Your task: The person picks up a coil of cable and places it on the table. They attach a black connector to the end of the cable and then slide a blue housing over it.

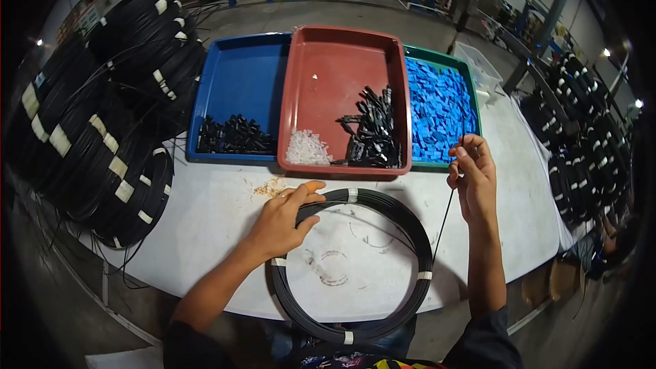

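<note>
Black coil (pixel 411 227) lies lower centre on the white bench (pixel 205 215). The left hand (pixel 283 222) rests on its upper left, thumb and fingers apart; the right hand (pixel 473 176) pinches its raised strand (pixel 445 222) between fingers. Beyond sit blue (pixel 246 82), red (pixel 331 89) and green trays (pixel 477 106).

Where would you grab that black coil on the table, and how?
Probably from above, by its left and right sides near the white tape, thumbs in the open middle, fingers outside. The coil lies flat in a ring, and the tape seems to bind its strands there.
</note>
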### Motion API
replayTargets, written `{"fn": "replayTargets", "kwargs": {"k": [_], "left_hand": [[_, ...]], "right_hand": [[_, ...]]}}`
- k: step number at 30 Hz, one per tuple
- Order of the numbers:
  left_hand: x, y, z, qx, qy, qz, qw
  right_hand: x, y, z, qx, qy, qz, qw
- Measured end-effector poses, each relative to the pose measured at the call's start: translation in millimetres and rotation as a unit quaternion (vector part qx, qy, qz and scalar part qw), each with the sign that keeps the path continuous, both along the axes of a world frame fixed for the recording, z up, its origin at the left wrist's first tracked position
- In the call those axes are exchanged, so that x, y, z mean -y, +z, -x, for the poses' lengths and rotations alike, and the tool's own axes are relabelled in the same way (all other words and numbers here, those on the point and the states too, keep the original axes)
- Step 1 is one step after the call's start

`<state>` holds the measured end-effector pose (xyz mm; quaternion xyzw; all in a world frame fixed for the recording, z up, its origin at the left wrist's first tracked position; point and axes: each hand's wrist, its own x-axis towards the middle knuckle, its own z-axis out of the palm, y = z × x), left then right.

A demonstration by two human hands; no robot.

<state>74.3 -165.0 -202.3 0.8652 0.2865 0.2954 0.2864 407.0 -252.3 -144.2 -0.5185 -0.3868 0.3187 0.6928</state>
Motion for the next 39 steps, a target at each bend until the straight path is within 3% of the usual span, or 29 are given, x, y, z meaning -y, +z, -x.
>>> {"fn": "replayTargets", "kwargs": {"k": [2,4,6,8,10,12,16,18,20,22,23,26,28,30,34,35,39], "left_hand": [[-5.6,-8.3,1.2,-0.001,-0.002,-0.026,1.0],[-4.2,-7.9,-2.3,-0.004,-0.006,0.077,0.997],[-5.9,-7.9,-2.6,-0.013,-0.002,0.056,0.998],[-4.0,3.5,-4.0,-0.146,-0.013,0.114,0.983],[-9.7,-8.1,-2.3,-0.142,-0.017,0.066,0.988],[-17.7,-14.8,-1.5,-0.07,-0.105,0.013,0.992],[-21.8,-10.6,-5.7,-0.195,-0.15,0.005,0.969],[-18.3,-1.2,2.5,-0.162,-0.167,0.006,0.973],[-18.9,-1.1,11.6,-0.128,-0.182,0.006,0.975],[-22.3,-3.0,21.9,-0.104,-0.149,-0.196,0.964],[-23.4,2.0,28.0,-0.145,-0.14,-0.214,0.956],[-36.7,23.2,53.8,-0.124,-0.202,-0.131,0.963],[-54.7,37.2,72.7,-0.068,-0.177,-0.146,0.971],[-79.0,50.6,95.0,-0.148,-0.072,-0.125,0.978],[-142.2,42.9,124.1,-0.167,0.09,-0.239,0.952],[-154.5,36.4,126.8,-0.132,0.123,-0.179,0.967],[-199.5,15.9,125.5,-0.075,0.054,-0.151,0.984]], "right_hand": [[-13.3,-2.5,4.6,-0.004,0.063,0.02,0.998],[-32.0,-2.4,14.7,-0.068,0.127,0.072,0.987],[-56.9,-13.6,22.3,-0.067,0.174,0.092,0.978],[-79.4,-18.9,42.0,-0.027,0.171,0.123,0.977],[-94.0,-12.8,65.8,-0.002,0.2,0.151,0.968],[-116.6,-24.6,90.3,0.081,0.214,0.111,0.967],[-132.1,-24.5,134.1,0.22,0.234,0.058,0.945],[-131.2,-33.2,143.5,0.238,0.261,0.01,0.935],[-123.0,-41.9,145.1,0.277,0.285,0.036,0.917],[-118.7,-57.6,146.5,0.307,0.301,-0.035,0.902],[-118.6,-59.5,146.1,0.318,0.314,-0.034,0.894],[-117.9,-53.0,145.8,0.349,0.332,-0.01,0.876],[-118.0,-53.9,146.3,0.382,0.335,-0.033,0.861],[-117.3,-54.1,147.2,0.37,0.333,-0.034,0.867],[-115.3,-48.4,147.1,0.372,0.35,-0.001,0.859],[-114.3,-49.2,147.4,0.364,0.349,0.001,0.864],[-115.4,-48.7,147.2,0.365,0.346,-0.003,0.864]]}}
